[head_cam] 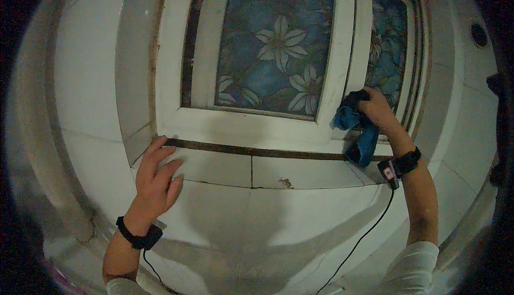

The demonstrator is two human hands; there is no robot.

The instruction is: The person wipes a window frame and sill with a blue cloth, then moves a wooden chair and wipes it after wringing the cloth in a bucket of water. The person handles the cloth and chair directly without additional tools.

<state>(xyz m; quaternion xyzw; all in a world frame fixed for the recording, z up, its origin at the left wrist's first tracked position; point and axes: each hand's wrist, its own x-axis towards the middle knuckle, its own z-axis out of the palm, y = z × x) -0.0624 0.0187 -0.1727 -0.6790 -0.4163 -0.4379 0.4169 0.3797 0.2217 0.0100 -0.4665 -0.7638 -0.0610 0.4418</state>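
My right hand [377, 108] grips a bunched dark-blue cloth [355, 118] against the lower part of the white window frame [339, 74], beside the right-hand pane. A loose end of the cloth hangs over the dark gap [257, 151] under the frame. At the left end of the tiled sill [217, 168], my left hand [156, 174] has its fingers spread and holds nothing. Its fingertips rest near the corner where sill and frame meet. The window pane [277, 46] carries a pattern of white flowers on blue.
White wall tiles [88, 70] surround the window recess. A small mark [286, 182] shows on the sill's front edge. Each wrist wears a strapped device, and a black cable [361, 238] runs down from the right one. A pale pipe [30, 126] curves along the left side.
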